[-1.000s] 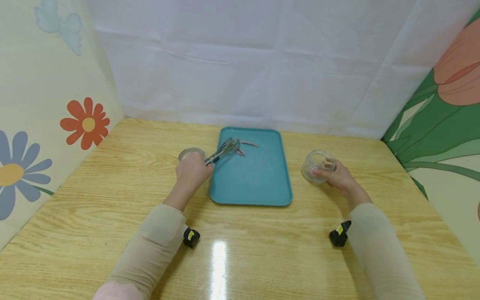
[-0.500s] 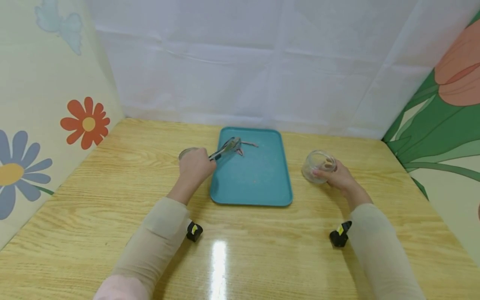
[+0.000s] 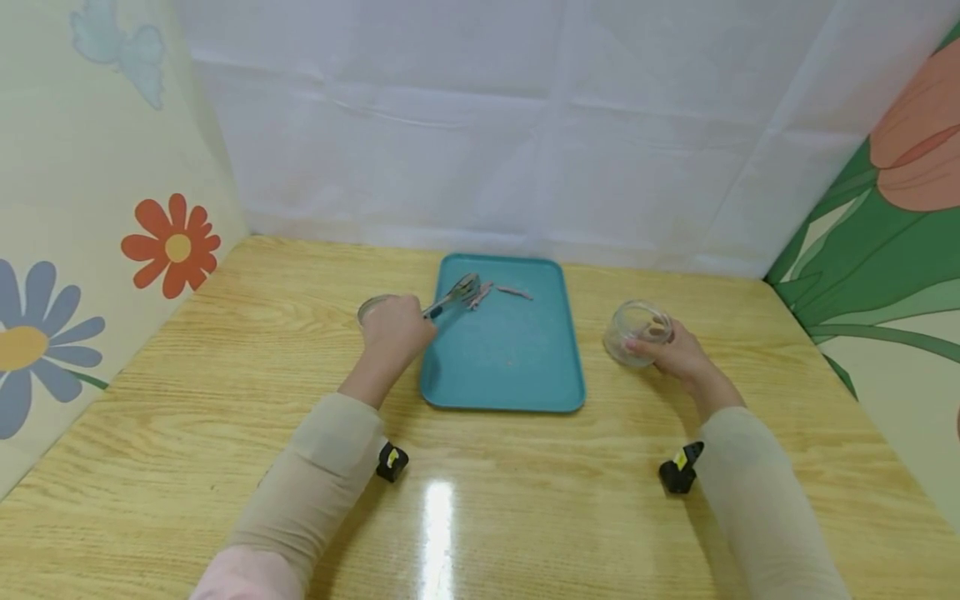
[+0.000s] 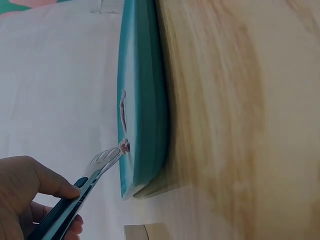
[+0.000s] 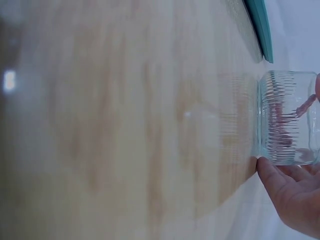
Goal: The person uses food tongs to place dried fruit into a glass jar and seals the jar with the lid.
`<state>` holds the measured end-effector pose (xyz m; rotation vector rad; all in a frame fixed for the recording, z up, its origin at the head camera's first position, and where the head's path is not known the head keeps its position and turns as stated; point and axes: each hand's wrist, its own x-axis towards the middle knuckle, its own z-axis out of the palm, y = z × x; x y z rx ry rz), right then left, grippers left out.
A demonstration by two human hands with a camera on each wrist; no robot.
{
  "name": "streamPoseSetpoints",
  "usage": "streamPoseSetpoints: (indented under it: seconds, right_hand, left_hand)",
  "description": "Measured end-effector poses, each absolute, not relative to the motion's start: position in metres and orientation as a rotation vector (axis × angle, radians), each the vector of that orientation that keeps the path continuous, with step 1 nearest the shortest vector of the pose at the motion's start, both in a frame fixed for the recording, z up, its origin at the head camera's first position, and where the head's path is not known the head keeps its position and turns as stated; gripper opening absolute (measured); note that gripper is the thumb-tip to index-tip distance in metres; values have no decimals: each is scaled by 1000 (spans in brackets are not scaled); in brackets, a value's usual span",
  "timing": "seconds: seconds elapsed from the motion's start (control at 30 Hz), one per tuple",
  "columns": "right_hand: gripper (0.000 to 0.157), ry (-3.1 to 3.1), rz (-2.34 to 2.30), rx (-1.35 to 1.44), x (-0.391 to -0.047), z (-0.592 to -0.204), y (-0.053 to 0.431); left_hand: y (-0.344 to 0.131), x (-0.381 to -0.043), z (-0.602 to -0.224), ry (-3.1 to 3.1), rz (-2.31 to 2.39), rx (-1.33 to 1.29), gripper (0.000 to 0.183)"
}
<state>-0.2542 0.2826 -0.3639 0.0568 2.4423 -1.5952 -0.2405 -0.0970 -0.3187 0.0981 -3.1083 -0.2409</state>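
A pair of metal tongs (image 3: 450, 297) with dark handles is gripped in my left hand (image 3: 396, 332). Their slotted tips (image 4: 105, 161) reach over the left side of a teal tray (image 3: 517, 367). At the tips a small cluster of pinkish strips (image 3: 481, 294) lies on the tray; whether the tongs pinch any of it I cannot tell. Just right of it lies one longer pinkish strip (image 3: 515, 292). My right hand (image 3: 677, 352) holds a clear glass jar (image 3: 633, 333) upright on the table, right of the tray. Reddish strips (image 5: 282, 122) show inside the ribbed glass.
A round, clear-rimmed container (image 3: 372, 307) stands left of the tray, partly hidden behind my left hand. The wooden table (image 3: 525, 500) meets a white cloth backdrop (image 3: 517, 150), with flower-painted panels at both sides. Black devices (image 3: 392, 461) sit at both wrists.
My left hand and the tongs have shifted slightly right. The longer strip has slid a little right on the tray, and the cluster shows more fully. The right hand and jar stay put.
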Motion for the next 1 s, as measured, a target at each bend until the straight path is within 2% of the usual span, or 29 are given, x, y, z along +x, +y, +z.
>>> streamPoseSetpoints:
  seconds: [0.6, 1.0]
  right_hand:
    - [92, 2454, -1567, 98, -253, -362, 281]
    - [94, 2454, -1564, 89, -253, -362, 281]
  left_hand:
    - [-99, -239, -324, -3053, -280, 39, 13]
    - [-104, -237, -328, -2964, -275, 7, 19]
